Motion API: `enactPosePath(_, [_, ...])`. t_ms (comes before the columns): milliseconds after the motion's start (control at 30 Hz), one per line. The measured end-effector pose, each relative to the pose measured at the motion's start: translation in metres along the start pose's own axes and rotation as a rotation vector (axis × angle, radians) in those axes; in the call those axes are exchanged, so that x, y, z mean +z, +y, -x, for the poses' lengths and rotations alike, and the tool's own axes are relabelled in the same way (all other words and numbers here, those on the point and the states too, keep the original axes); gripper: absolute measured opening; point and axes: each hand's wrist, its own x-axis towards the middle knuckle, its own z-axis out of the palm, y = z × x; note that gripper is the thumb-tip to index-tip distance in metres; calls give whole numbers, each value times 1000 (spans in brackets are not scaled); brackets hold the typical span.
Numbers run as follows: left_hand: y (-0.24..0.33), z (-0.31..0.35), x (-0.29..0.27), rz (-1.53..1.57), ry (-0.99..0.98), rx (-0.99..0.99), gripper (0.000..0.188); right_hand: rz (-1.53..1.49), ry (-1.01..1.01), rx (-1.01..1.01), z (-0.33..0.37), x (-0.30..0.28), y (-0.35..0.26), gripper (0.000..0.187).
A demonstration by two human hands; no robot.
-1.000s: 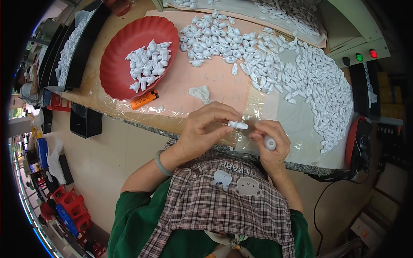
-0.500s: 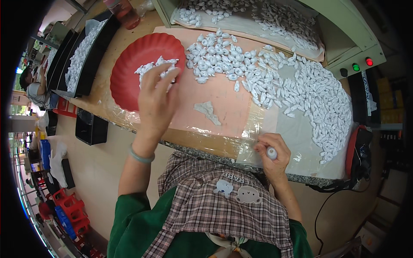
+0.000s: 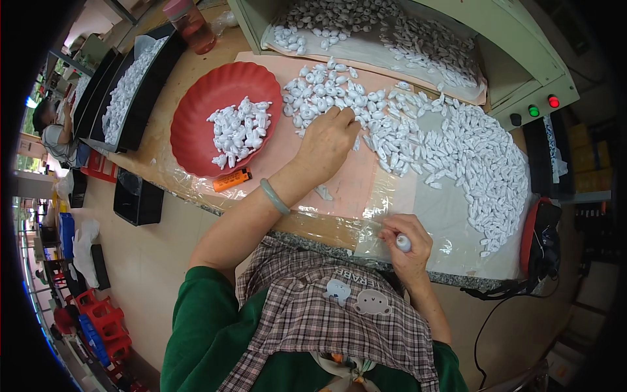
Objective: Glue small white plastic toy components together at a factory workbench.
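Observation:
My left hand point(image 3: 328, 145) bends over the near edge of a heap of rounded white pieces point(image 3: 333, 95), its fingers curled down and close together. Its fingertips are hidden, so whatever they hold does not show. Near the table's front edge, my right hand point(image 3: 410, 248) is closed around a slim white bottle-like thing point(image 3: 403, 243), whose rounded end pokes out of the fist. To the left, a red scalloped dish point(image 3: 189, 124) bears a pile of small white figures point(image 3: 240, 130). Longer white pieces point(image 3: 486, 153) are spread across the table's right side.
An orange lighter point(image 3: 232, 179) lies by the dish. A green metal cabinet point(image 3: 532, 81) with lit buttons stands at the back, more pieces on its shelf. A black tray point(image 3: 147, 85) of white pieces and a pink-lidded jar point(image 3: 189, 26) stand back left. A black-and-red bag point(image 3: 541, 235) sits at right.
My left hand has moved right from above the red dish to the rounded pieces, uncovering the white pile and the lighter. My right hand stays near the front edge with its grip kept.

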Motion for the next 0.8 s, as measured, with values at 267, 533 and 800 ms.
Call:
enactPosePath(267, [8,8,-8,34,-30,27,16,-27,4,8,0,-1,0,20])
enactPosePath(533, [17,26,-35,250,31,-131,25,-240,-33,261,-3,-11,-4,33])
enactPosePath(800, [54,54,-55,1758,-294,-913,25,-540,-41,293,-15,-23,-5,30])
